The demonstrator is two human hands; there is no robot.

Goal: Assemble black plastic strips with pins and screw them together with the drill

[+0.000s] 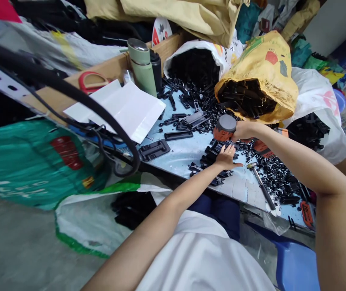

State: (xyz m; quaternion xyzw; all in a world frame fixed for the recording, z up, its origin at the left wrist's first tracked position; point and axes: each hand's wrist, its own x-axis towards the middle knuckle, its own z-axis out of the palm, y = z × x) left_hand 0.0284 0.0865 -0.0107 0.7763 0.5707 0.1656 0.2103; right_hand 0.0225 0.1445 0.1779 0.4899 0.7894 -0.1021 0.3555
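Observation:
My right hand [242,131] is wrapped round the handle of an orange and black cordless drill [224,128]. The drill's dark rounded end faces up toward me, and its tip is hidden. Just nearer to me, my left hand [226,157] lies spread over a row of black plastic parts [211,155], thumb stuck out to the right. More such parts [214,178] lie below the left wrist. A hammer [261,186] rests to the right of the left hand, beside a heap of loose screws [277,173].
Behind the hands stand a yellow sack [264,56] and a white sack [226,54], both holding black parts. White paper [127,109], a green flask [142,66] and a black tray-like part [155,150] are at left. A black cable [100,109] arches across. A blue stool [297,258] stands below.

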